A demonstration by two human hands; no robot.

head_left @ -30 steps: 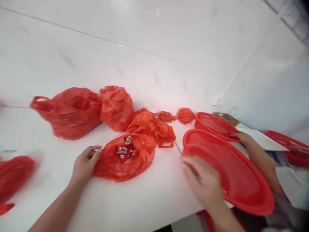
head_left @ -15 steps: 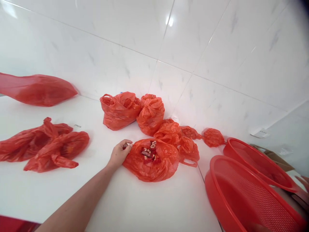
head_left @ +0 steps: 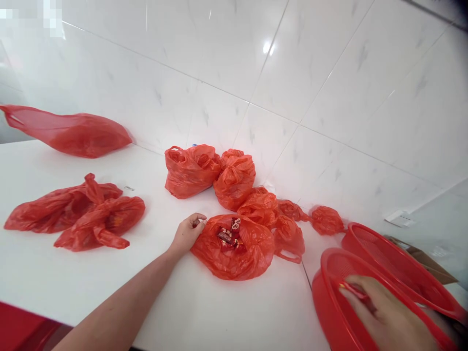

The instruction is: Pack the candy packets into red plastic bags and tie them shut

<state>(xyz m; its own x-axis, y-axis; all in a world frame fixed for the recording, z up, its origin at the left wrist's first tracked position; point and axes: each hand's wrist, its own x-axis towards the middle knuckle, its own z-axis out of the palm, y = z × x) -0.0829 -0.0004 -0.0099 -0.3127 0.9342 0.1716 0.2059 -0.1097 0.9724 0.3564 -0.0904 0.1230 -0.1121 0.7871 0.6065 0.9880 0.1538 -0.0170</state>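
Red plastic throughout. My left hand rests on the white desk, fingers loosely curled, pinching the near-left rim of the open bag. That bag lies flat just to the right of this hand, touching it, mouth upward, its long axis running left to right. Wrapped candies show in its opening; I count about four, though some overlap.

My right hand is inside the near basket, fingers spread flat against its mesh wall. I cannot tell whether it grips anything; a small yellowish object sits at the fingertips, too blurred to identify. The open bag lies up and to the left of this hand, well apart. The left hand is the nearer one.

Count:
- Baskets: two, the far basket just behind the near one, overlapping it.
- Bags beyond the left hand, clustered: about six, knotted or bunched.
- Bags to the left of the left hand: three, two flat ones touching, one against the wall.

A cardboard edge shows behind the far basket.
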